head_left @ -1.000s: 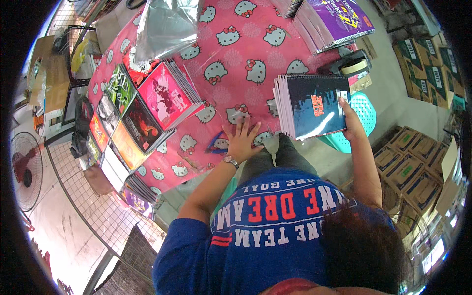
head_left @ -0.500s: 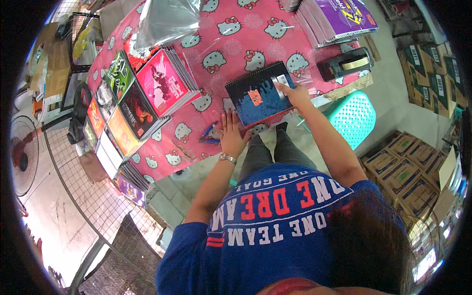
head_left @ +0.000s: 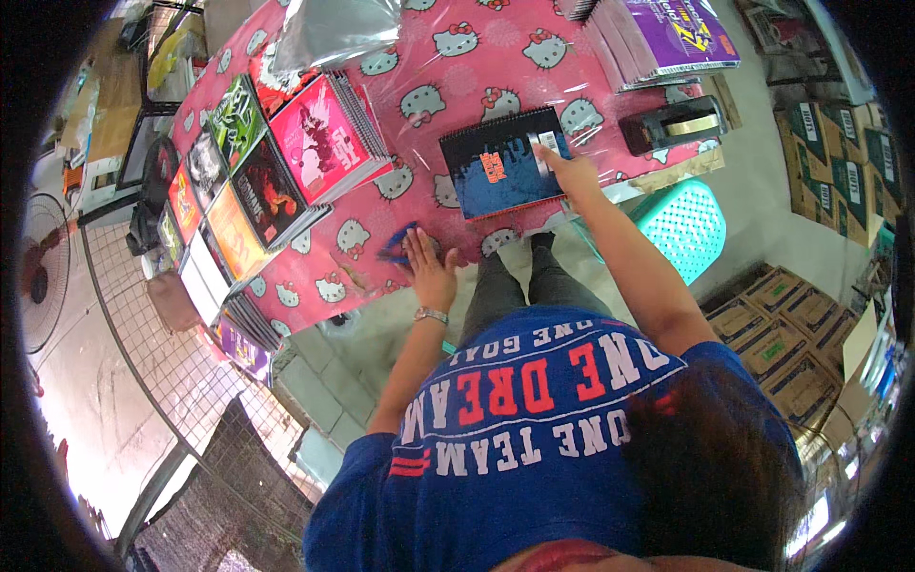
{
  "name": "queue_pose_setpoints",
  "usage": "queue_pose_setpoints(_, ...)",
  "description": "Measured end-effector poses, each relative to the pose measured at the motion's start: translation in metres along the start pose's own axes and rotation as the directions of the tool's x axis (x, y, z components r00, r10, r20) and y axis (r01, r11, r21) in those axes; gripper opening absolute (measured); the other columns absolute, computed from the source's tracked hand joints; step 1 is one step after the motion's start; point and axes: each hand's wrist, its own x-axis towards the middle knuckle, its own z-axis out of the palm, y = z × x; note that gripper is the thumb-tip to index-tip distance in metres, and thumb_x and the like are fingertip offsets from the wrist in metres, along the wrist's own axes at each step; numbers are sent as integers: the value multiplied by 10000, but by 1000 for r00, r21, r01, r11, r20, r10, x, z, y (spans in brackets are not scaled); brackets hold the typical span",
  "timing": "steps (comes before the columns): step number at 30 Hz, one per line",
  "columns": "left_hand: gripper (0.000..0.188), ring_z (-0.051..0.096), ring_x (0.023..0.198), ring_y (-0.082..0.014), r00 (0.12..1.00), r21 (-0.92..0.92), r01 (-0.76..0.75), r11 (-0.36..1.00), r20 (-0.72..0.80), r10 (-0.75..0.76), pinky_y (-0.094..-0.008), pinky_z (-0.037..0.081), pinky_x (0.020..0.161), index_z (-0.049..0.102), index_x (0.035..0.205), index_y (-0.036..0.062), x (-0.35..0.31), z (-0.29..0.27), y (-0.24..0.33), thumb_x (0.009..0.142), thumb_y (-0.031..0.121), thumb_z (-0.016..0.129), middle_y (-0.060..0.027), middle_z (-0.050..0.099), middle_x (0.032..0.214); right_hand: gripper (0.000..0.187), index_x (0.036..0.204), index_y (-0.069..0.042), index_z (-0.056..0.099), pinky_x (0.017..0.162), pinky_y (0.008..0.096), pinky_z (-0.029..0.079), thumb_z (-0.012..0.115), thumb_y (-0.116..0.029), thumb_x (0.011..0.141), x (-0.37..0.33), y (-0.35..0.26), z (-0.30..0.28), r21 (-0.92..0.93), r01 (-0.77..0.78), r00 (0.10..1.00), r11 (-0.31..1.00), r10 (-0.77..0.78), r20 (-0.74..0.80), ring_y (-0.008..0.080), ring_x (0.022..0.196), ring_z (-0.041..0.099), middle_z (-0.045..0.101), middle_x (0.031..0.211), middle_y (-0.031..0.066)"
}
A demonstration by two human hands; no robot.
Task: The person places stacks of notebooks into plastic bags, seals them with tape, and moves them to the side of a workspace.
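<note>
A dark spiral notebook (head_left: 486, 195) with a blue cover design and orange lettering lies near the table's front edge. My right hand (head_left: 576, 179) grips its right side, thumb on top beside a silver-white label strip (head_left: 544, 153); the other fingers are partly hidden at the edge. Left of the notebook, my left hand (head_left: 431, 275) is open, palm down, fingers stretched and thumb apart. Its fingertips lie over a small blue object (head_left: 397, 244), mostly covered, whose kind I cannot make out.
Stacks of colourful spiral notebooks (head_left: 319, 138) cover the table's left side. Clear plastic sleeves (head_left: 338, 33) lie at the back. Purple notebooks (head_left: 672, 38) and a black tape dispenser (head_left: 672, 126) are at right. A turquoise stool (head_left: 681, 234) and cardboard boxes (head_left: 791, 329) stand beyond.
My left hand has moved left, away from the notebook's lower left corner and onto the blue object. My right hand stays at the notebook's right side.
</note>
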Motion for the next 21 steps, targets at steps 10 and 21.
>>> queue_pose_setpoints(10, 750, 332, 1235, -389, 926, -78, 352, 933, -119, -359, -476, 255, 1042, 340, 1346, -20, -42, 10, 40, 859, 515, 536, -236, 403, 1306, 1018, 917, 115, 647, 823, 435, 470, 554, -839, 575, -18, -27, -10, -153, 48, 998, 987, -52, -21, 406, 967, 611, 625, 968, 308)
queue_pose_setpoints(21, 327, 547, 662, -138, 654, -679, 730, 71, 666, -359, -286, 463, 618, 588, 868, 36, -47, -4, 12, 836, 350, 676, -24, 555, 759, 1057, 963, 124, 630, 825, 426, 474, 546, -852, 569, -26, -35, -15, -127, 3, 1000, 992, -2, 5, 394, 988, 610, 626, 988, 299)
